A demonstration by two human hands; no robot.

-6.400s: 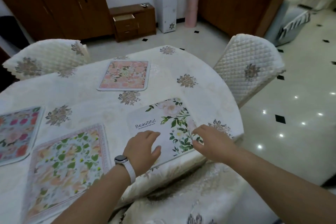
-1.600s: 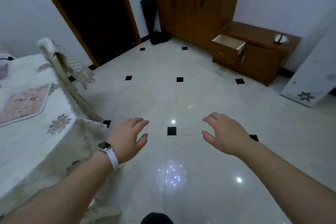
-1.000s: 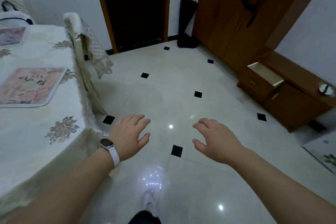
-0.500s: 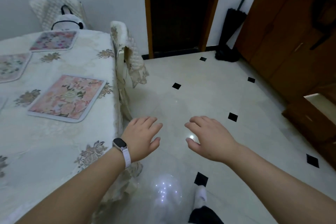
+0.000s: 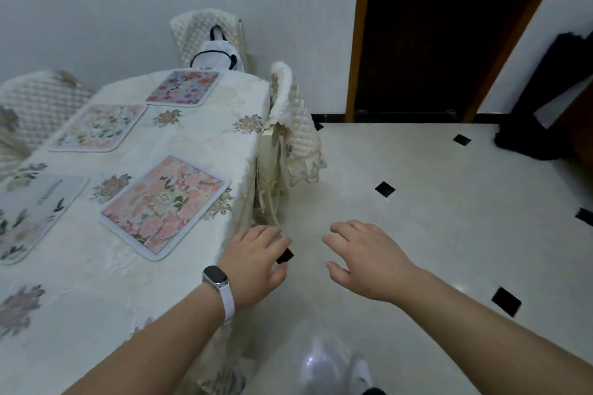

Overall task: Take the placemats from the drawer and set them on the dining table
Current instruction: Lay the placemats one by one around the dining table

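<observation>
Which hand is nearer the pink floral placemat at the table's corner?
Left. The left hand hangs just past the table edge, close beside the pink placemat; the right hand is farther out, over the floor.

1 table (image 5: 205, 144), 4 placemats on it: pink placemat (image 5: 163, 205), white placemat (image 5: 29, 218), pale placemat (image 5: 99, 127), far placemat (image 5: 184, 87). 3 quilted chairs: back chair (image 5: 199, 29), side chair (image 5: 295, 112), left chair (image 5: 35, 102). 2 hands, left hand (image 5: 253, 263) and right hand (image 5: 365, 263); 1 watch (image 5: 215, 277), 1 bag (image 5: 215, 53).
</observation>
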